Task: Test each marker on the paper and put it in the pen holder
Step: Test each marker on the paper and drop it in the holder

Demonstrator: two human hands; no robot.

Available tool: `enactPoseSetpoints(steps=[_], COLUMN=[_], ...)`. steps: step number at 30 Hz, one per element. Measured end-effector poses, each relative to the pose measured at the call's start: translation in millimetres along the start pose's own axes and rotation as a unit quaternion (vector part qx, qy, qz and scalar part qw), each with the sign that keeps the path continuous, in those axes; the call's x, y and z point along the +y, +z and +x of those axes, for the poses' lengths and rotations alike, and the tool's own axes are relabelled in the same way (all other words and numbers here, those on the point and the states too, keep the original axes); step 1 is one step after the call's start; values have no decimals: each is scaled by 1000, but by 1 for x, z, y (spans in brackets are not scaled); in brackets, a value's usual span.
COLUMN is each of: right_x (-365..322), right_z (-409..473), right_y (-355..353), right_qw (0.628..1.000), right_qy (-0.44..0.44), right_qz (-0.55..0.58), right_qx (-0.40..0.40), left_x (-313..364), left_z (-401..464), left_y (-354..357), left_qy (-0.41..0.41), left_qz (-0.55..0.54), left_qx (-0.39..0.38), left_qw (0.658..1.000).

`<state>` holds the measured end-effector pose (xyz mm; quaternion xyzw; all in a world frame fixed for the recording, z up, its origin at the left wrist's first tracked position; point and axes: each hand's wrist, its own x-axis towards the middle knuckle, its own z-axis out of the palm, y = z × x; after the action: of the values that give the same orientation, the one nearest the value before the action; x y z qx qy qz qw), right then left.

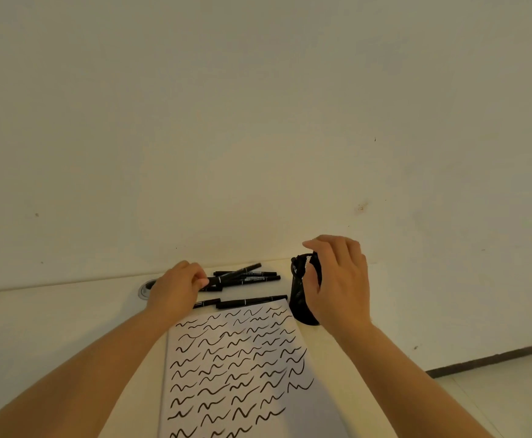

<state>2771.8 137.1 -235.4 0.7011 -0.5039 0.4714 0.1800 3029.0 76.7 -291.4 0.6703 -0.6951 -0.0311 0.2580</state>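
A white paper (318, 406) covered with several rows of black squiggles lies in front of me. Behind it is a pile of black markers (252, 276), and two more markers (249, 301) lie along the paper's far edge. My left hand (177, 287) pinches the near end of one marker from the pile; it tilts up to the right. The black mesh pen holder (301, 306) stands right of the paper with marker ends showing inside. My right hand (340, 279) curls over its rim, thumb against the mesh; whether it holds anything is hidden.
A round cable hole (143, 292) sits in the pale table (53, 317), partly behind my left hand. A plain wall (258, 121) rises just behind the markers. The table's right edge and the floor (511, 390) lie to the lower right.
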Motion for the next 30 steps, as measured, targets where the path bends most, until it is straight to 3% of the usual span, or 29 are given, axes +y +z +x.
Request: enactPoseSetpoints(steps=[2, 4, 7, 9, 12, 14, 17, 22, 27, 30], right_x=[-9, -21, -40, -48, -62, -69, -76, -89, -96, -77], right_z=[-13, -28, -43, -48, -55, -63, -74, -85, -97, -93], right_y=[-4, -6, -6, -4, -5, -6, -9, -21, -27, -30], right_qw=[999, 988, 904, 861, 798, 775, 765, 762, 749, 723], right_qy=[-12, 49, 230, 287, 346, 387, 415, 383, 417, 503], right_qz=[37, 115, 267, 323, 422, 439, 436, 464, 473, 462], right_qx=[-9, -95, -243, -267, -253, -238, -230, -237, -201, -108], left_x=[10, 23, 44, 58, 70, 73, 72, 78, 87, 85], left_z=[-10, -26, -59, -82, -112, -125, -135, -150, -166, -173], left_y=[-11, -22, -35, -38, -38, -37, -39, -43, -43, -41], left_qy=[3, 11, 33, 45, 52, 46, 56, 80, 120, 125], left_qz=[-39, -89, -171, -200, -212, -239, -239, -210, -55, 29], left_qx=[23, 37, 27, 1, -34, -53, -88, -161, -81, -29], left_qw=[999, 995, 984, 979, 975, 969, 965, 961, 988, 991])
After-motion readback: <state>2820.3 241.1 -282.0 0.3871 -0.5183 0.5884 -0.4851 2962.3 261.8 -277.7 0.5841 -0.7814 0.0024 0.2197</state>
